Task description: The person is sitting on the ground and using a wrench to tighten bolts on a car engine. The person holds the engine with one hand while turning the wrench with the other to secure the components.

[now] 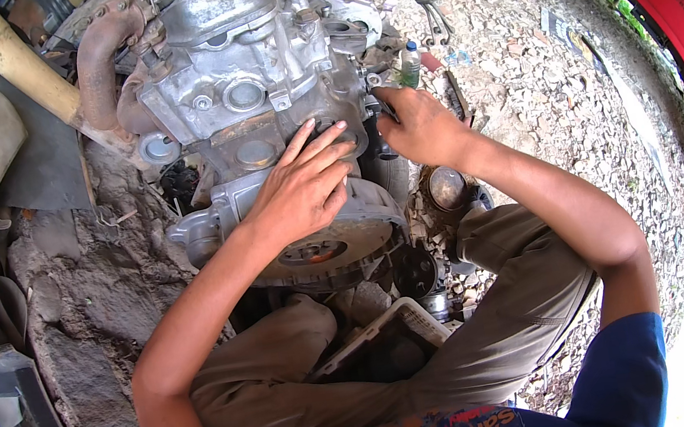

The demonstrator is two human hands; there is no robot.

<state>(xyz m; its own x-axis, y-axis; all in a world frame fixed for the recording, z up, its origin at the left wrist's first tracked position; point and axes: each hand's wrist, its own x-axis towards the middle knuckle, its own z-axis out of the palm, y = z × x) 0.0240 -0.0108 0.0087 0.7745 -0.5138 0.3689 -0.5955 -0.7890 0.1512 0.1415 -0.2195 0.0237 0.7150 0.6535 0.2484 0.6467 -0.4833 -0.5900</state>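
Observation:
A metal engine [216, 4] stands in front of me, with a rusty curved pipe [95, 73] at its upper left and a large round flywheel housing [362, 233] at its base. My left hand [306, 175] rests on the lower middle of the block, fingers stretched out and slightly apart, fingertips beside a round recess. My right hand [413, 125] is closed at the block's right side, around a dark object I cannot make out clearly; its fingertips are partly hidden.
Gravel [555, 114] lies to the right, with a plastic bottle [411, 68] and loose metal parts. A red vehicle [674, 27] stands at the far right. A broken concrete slab [77, 320] and grey sheeting [43, 142] are at the left. A plastic crate [424, 329] sits between my legs.

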